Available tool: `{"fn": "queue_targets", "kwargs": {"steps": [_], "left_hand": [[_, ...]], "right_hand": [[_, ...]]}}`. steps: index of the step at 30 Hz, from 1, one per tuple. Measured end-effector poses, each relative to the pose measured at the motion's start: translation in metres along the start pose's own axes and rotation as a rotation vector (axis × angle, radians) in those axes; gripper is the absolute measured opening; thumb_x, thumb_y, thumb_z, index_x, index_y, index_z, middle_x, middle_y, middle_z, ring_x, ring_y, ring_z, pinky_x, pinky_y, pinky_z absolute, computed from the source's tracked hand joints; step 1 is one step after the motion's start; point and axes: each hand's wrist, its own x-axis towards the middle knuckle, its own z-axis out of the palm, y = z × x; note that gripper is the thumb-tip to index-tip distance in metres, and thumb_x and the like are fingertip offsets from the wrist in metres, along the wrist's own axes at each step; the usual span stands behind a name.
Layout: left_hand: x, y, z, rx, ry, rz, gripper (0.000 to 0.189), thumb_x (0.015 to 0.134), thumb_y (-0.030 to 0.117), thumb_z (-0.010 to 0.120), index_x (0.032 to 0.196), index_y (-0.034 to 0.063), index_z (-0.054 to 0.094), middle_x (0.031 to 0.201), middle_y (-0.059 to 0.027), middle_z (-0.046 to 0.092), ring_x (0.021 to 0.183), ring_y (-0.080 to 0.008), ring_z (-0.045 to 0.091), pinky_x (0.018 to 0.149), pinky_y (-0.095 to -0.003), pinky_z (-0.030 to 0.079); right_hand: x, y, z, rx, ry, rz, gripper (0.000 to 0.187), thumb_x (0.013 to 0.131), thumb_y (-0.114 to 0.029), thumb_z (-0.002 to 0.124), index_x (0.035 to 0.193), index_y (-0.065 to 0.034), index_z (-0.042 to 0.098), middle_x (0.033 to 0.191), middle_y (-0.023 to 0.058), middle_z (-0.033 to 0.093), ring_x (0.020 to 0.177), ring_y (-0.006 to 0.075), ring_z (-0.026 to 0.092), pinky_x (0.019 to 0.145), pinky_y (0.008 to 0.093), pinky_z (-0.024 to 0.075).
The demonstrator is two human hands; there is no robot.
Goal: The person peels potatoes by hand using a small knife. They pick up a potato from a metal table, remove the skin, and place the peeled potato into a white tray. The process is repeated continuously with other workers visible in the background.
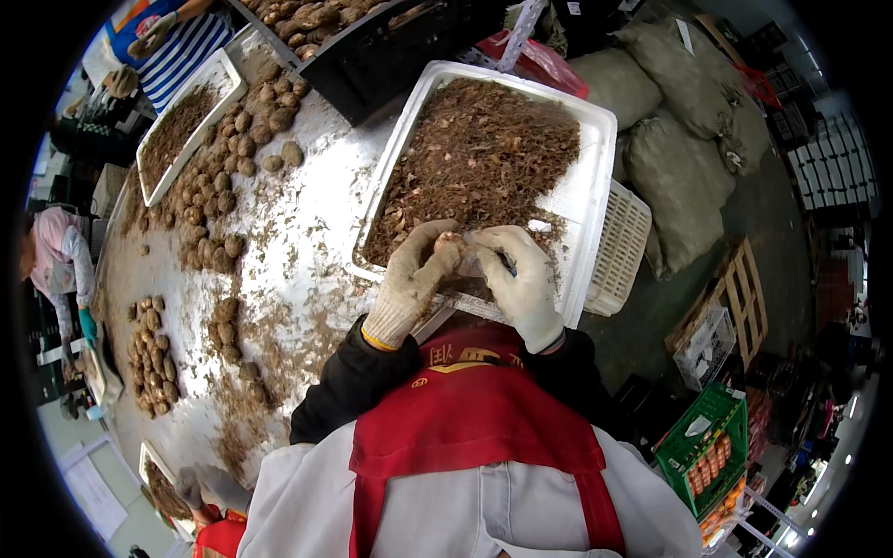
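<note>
Both hands wear pale knit work gloves and meet over the near edge of a white foam box (598,160) filled with brown fibrous peelings (481,153). Between the fingers and thumb of my left hand (418,279) is a small, partly peeled root vegetable (450,244). My right hand (516,279) touches its right side, fingers curled around something whose shape is mostly hidden; a small dark and bluish bit shows between the fingers. A small white piece (539,226) lies on the box floor just beyond the right hand.
Brown tubers (209,195) lie in groups across the metal table (300,230) to the left. A black crate (377,63) stands beyond. Right of the foam box are a cream plastic basket (617,251) and stuffed sacks (677,181). Co-workers stand along the table's far left side.
</note>
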Motion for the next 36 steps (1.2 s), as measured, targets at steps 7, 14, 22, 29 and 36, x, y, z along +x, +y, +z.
{"fn": "queue_targets", "kwargs": {"steps": [7,14,22,29,36], "left_hand": [[-0.009,-0.008,-0.014,-0.472,-0.018,0.0,0.054,0.104,0.029,0.063,0.143,-0.0026,0.044,0.123,-0.0145,0.064,0.097,-0.0166,0.065,0.084,-0.0285,0.056],[-0.005,-0.02,-0.041,-1.061,-0.21,-0.189,0.046,0.11,0.028,0.05,0.146,-0.0007,0.044,0.131,-0.0167,0.063,0.091,-0.0223,0.064,0.073,-0.028,0.057],[-0.03,-0.005,-0.039,-0.543,-0.012,0.008,0.043,0.109,0.031,0.052,0.143,0.004,0.049,0.126,-0.0104,0.063,0.106,-0.0167,0.063,0.084,-0.0293,0.053],[-0.057,-0.014,-0.067,-0.249,0.11,-0.064,0.045,0.108,0.029,0.056,0.145,0.0033,0.048,0.124,-0.0061,0.063,0.111,-0.0122,0.062,0.093,-0.029,0.055],[-0.068,-0.024,-0.071,-0.805,0.028,-0.047,0.039,0.107,0.027,0.054,0.141,0.0065,0.051,0.134,-0.0112,0.058,0.118,-0.0223,0.062,0.093,-0.0393,0.055]], "right_hand": [[0.014,0.037,-0.016,0.103,0.048,0.326,0.023,0.106,-0.015,0.055,0.105,0.0032,0.069,0.094,0.0088,0.073,0.082,0.0156,0.065,0.077,0.0285,0.0525],[0.011,0.025,-0.011,0.368,-0.043,0.368,0.024,0.105,-0.009,0.056,0.124,0.0017,0.065,0.106,0.0068,0.072,0.088,0.0107,0.065,0.076,0.0265,0.052],[0.023,-0.009,0.034,0.143,-0.215,0.083,0.026,0.099,-0.003,0.06,0.124,0.0041,0.064,0.116,0.0127,0.07,0.105,0.0233,0.067,0.095,0.035,0.0515],[0.012,-0.004,0.051,0.02,-0.331,0.165,0.02,0.098,0.0,0.054,0.112,0.0058,0.068,0.108,0.0128,0.071,0.098,0.0207,0.066,0.091,0.033,0.0513],[0.022,-0.032,0.059,0.34,-0.4,0.384,0.024,0.105,-0.01,0.053,0.116,0.0057,0.068,0.106,0.0089,0.073,0.097,0.0142,0.065,0.089,0.028,0.0508]]}}
